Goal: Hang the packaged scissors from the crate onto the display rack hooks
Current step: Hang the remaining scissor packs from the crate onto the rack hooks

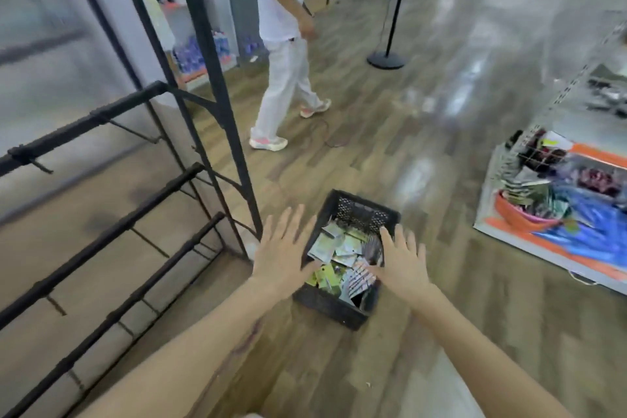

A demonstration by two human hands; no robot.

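Reaching down over the crate (342, 307), both hands are spread flat with fingers straight and apart, holding nothing. Left hand (283, 253) hovers above the crate's left rim, palm down; right hand (403, 265) hovers over the right side, its fingertips above the heap. Whether either hand touches anything, cannot tell. Crate is black plastic with perforated walls, sitting on the wood-look floor (424, 132) just right of the rack's foot. Packaged scissors (339, 249) lie inside it in a loose jumble, pale green and white cards overlapping at all angles; single items too blurred to make out. Display rack (210, 54) stands to the left, black metal uprights with three horizontal bars stepping down, short hooks (137, 132) jutting from the bars, none of the visible ones carrying a package. Beyond the rack, a person in white clothes and pale trainers (281, 54) is mid-stride on the floor. A black stand with round base (386, 59) is near them. At right, a low shelf unit (556, 210) with orange trim holds mixed goods, blurred
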